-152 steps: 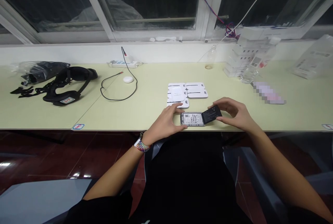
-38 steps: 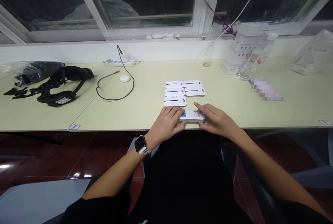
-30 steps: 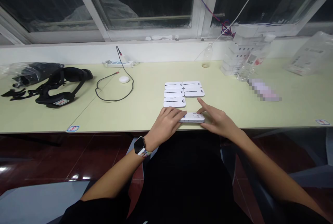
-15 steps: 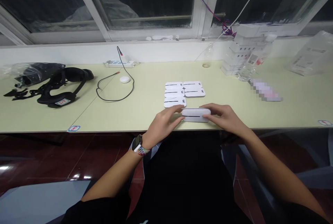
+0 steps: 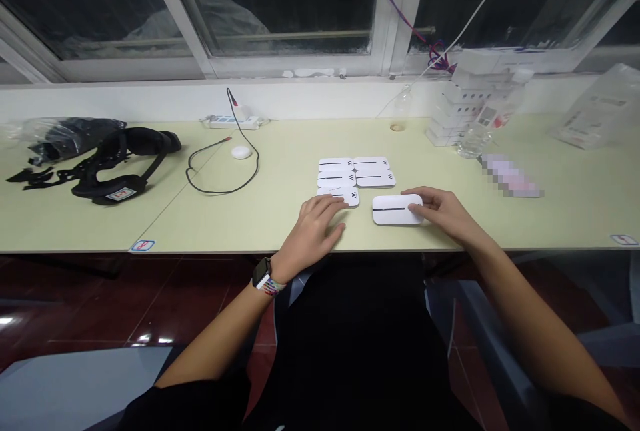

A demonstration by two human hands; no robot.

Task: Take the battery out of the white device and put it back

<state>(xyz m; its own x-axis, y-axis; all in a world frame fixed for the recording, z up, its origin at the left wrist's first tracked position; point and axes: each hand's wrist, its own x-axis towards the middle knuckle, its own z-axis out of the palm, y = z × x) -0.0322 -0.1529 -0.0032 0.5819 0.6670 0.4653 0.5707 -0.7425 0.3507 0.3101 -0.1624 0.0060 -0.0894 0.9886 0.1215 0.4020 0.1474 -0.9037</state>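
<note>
In my right hand point(image 5: 440, 212) is a white rounded flat device point(image 5: 393, 211) with a black stripe, gripped by its right end between thumb and fingers and tilted above the table's front part. My left hand point(image 5: 317, 227) holds nothing; its fingers are apart, with the fingertips over the front device of a group. That front white device point(image 5: 351, 197) is partly covered by those fingers. Behind it, several matching white devices point(image 5: 375, 177) lie flat in two columns, close together, each with a black line and a dark mark at its right end.
A black cable point(image 5: 220, 192) loops around a small white disc point(image 5: 241, 152) left of the devices. Black headgear point(image 5: 113, 191) lies farther left. At the back right stand stacked white boxes point(image 5: 457, 111), a clear bottle point(image 5: 475, 141) and a plastic bag point(image 5: 593, 111). A power strip point(image 5: 233, 122) is by the wall.
My left hand has let go of the white device and moved slightly up and left. The right hand has carried it right and a little farther from me, turning its striped face up.
</note>
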